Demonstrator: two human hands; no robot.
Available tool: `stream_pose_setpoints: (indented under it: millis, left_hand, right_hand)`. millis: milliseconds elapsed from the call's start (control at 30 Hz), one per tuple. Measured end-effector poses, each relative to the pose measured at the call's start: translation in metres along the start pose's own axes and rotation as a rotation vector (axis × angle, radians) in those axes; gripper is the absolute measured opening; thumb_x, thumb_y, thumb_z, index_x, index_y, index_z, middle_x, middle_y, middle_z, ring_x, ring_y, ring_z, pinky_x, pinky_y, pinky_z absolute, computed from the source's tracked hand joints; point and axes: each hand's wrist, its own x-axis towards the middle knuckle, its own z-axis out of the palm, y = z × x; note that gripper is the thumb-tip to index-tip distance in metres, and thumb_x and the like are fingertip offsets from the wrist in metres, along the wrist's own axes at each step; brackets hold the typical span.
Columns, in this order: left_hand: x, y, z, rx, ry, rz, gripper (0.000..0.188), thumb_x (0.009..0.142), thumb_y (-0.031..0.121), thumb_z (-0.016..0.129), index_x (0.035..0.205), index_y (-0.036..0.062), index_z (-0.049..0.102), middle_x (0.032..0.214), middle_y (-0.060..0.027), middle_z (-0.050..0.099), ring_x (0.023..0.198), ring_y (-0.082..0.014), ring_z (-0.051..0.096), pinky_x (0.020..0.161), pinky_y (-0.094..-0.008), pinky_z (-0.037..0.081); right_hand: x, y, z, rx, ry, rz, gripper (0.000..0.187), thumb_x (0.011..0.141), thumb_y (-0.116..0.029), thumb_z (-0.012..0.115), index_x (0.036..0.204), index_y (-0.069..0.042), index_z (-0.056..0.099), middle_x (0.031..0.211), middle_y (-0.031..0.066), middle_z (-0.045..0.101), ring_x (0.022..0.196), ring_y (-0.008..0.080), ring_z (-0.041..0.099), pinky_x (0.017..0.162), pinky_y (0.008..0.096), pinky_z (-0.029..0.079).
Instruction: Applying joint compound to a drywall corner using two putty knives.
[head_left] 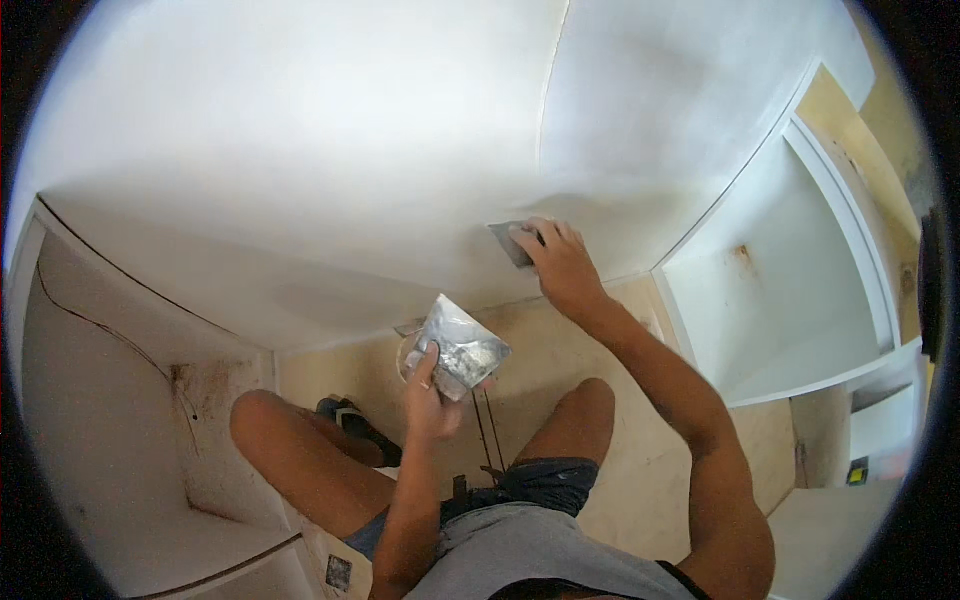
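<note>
My left hand (430, 402) grips a square, shiny metal plate (462, 335), thumb on top. Pale, putty-like smears mark the plate's face. Up against the white wall panel (350, 180), my right hand (566, 268) is closed on a dark, flat scraper blade (510, 244). The blade's edge touches the panel or lies very close to it. Part of the scraper is hidden under my fingers. Behind the plate, the rounded edge of a pale object (404, 352) peeks out; the rest of it is covered.
White open cabinet frames flank me, one on the right (770, 300) and one on the left (110, 400) with a loose wire. My bent legs spread over the beige floor (640, 470). A small dark square (339, 572) lies at the lower left. A thin seam runs down the upper panel.
</note>
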Motion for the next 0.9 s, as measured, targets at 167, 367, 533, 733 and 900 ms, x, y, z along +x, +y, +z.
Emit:
stream_pose_setpoints:
  millis: [167, 367, 533, 733, 900]
  left_hand:
    - [0.003, -0.009, 0.02, -0.215, -0.087, -0.159, 0.034, 0.091, 0.033, 0.059, 0.113, 0.0077, 0.054, 0.098, -0.0068, 0.066, 0.081, -0.0227, 0.068, 0.048, -0.0349, 0.054]
    - [-0.025, 0.027, 0.047, 0.075, -0.137, -0.117, 0.043, 0.092, 0.032, 0.059, 0.121, 0.0014, 0.05, 0.102, -0.012, 0.064, 0.085, -0.0244, 0.067, 0.059, -0.036, 0.055]
    - [-0.019, 0.058, 0.048, 0.743, -0.384, 0.4, 0.044, 0.087, 0.003, 0.055, 0.131, 0.0045, 0.049, 0.129, -0.0143, 0.054, 0.117, -0.0287, 0.056, 0.099, -0.0437, 0.046]
    - [-0.013, 0.076, 0.089, 1.385, -0.855, 0.972, 0.071, 0.071, -0.014, 0.058, 0.135, 0.0169, 0.051, 0.141, -0.014, 0.047, 0.131, -0.035, 0.044, 0.104, -0.0455, 0.041]
    - [-0.011, 0.069, 0.052, 1.936, -1.041, 0.863, 0.064, 0.072, 0.001, 0.071, 0.131, 0.0217, 0.057, 0.14, -0.015, 0.048, 0.127, -0.0354, 0.048, 0.104, -0.0437, 0.041]
  right_hand:
    - [-0.077, -0.053, -0.043, 1.013, 0.062, -0.379, 0.043, 0.081, 0.009, 0.059, 0.122, -0.002, 0.052, 0.124, 0.017, 0.051, 0.121, 0.0332, 0.045, 0.098, 0.0422, 0.041]
    - [-0.092, -0.057, 0.006, 0.885, 0.23, 0.062, 0.051, 0.082, 0.012, 0.053, 0.128, -0.005, 0.043, 0.13, 0.0183, 0.044, 0.119, 0.0327, 0.047, 0.102, 0.0409, 0.039]
    - [-0.074, -0.076, -0.057, 2.223, 0.404, 1.163, 0.024, 0.09, -0.007, 0.055, 0.114, -0.006, 0.054, 0.107, 0.0085, 0.059, 0.097, 0.0245, 0.061, 0.082, 0.0388, 0.053]
    - [-0.062, -0.063, -0.101, 2.286, 0.083, 1.053, 0.02, 0.085, -0.013, 0.057, 0.103, -0.003, 0.058, 0.089, 0.0074, 0.065, 0.074, 0.0163, 0.063, 0.059, 0.0247, 0.053]
    - [0.008, -0.011, -0.18, 1.466, 0.498, 0.636, 0.04, 0.085, -0.027, 0.069, 0.113, 0.0, 0.061, 0.098, 0.0093, 0.066, 0.096, 0.0177, 0.062, 0.078, 0.0319, 0.054]
